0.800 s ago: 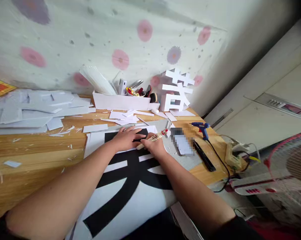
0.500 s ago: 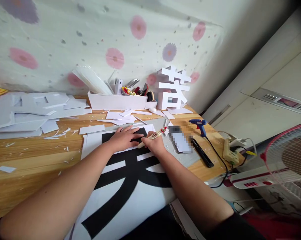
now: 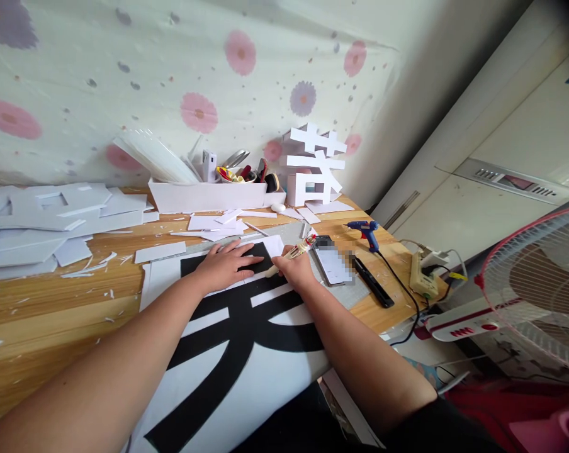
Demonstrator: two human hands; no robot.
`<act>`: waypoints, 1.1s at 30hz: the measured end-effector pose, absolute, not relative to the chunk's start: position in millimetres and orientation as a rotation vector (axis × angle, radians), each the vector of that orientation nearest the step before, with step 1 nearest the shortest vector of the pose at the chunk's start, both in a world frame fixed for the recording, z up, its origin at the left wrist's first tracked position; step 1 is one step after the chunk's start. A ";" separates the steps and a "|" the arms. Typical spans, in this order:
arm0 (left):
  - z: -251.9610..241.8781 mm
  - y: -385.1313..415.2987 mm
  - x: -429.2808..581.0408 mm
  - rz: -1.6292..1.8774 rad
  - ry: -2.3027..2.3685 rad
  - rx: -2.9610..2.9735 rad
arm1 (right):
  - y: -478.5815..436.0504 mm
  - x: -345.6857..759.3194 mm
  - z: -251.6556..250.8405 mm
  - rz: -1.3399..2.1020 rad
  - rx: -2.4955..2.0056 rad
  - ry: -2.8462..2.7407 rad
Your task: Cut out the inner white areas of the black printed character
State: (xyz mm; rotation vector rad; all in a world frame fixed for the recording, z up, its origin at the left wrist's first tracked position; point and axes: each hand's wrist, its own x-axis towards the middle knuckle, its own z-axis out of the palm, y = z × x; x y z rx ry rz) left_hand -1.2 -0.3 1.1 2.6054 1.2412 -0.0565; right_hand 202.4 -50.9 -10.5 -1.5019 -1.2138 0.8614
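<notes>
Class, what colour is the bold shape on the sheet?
The bold shape is black, best seen in the head view.

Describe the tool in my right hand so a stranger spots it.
On the wooden table, find the white sheet with black strokes. Near its far edge, your right hand grips a slim cream tool. Red at its upper end distinguishes it from the blue glue gun and black tool farther right.

The worktop [image 3: 67,311] is smooth wood with a soft sheen. At its near edge, the black-and-white sheet [image 3: 241,333] looks like matt paper. The cream pen [image 3: 296,251] is smooth plastic. Along the far edge, the clear sticks [image 3: 159,154] look like glossy plastic, the white character [image 3: 315,162] matt board.
</notes>
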 end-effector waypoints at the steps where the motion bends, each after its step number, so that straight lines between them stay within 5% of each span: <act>1: 2.3 -1.0 -1.3 -0.061 1.242 2.603 | -50.8 205.7 -11.5 0.853 -1.505 -1.198; 33: 1.7 -27.7 26.5 -0.073 1.003 2.784 | -54.4 237.0 -16.5 0.777 -1.468 -1.059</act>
